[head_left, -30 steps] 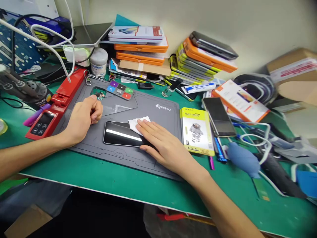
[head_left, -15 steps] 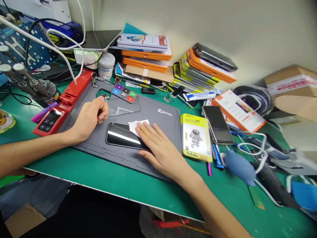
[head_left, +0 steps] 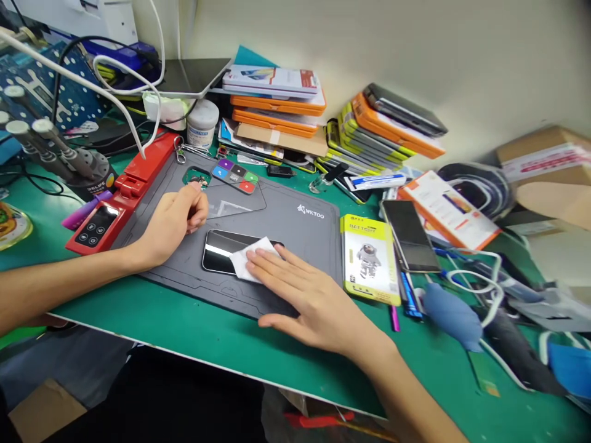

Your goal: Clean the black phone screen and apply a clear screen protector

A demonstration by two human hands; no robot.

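A phone (head_left: 217, 250) lies face up on the grey work mat (head_left: 184, 284), its dark screen reflecting a white band of light. My right hand (head_left: 305, 289) rests across its right part, fingers stretched out flat and thumb apart. Under those fingertips a white wipe (head_left: 240, 261) is pressed against the glass. To the left of the phone, my left hand (head_left: 173, 218) is closed in a loose fist over the mat, with nothing visible in it. Near that fist is a mat recess holding small metal parts (head_left: 199, 179).
A red device with a small display (head_left: 99, 224) borders the mat's left side. On the right lie a yellow battery box (head_left: 369, 258), another dark phone (head_left: 410, 237) and a blue air blower (head_left: 452, 315). Stacked orange boxes (head_left: 277, 117) stand behind, and a tool holder (head_left: 90, 175) at left.
The right hand has slid the wipe left and toward me across the phone screen, covering more of its middle. The left hand stays closed in place. The view has shifted slightly.
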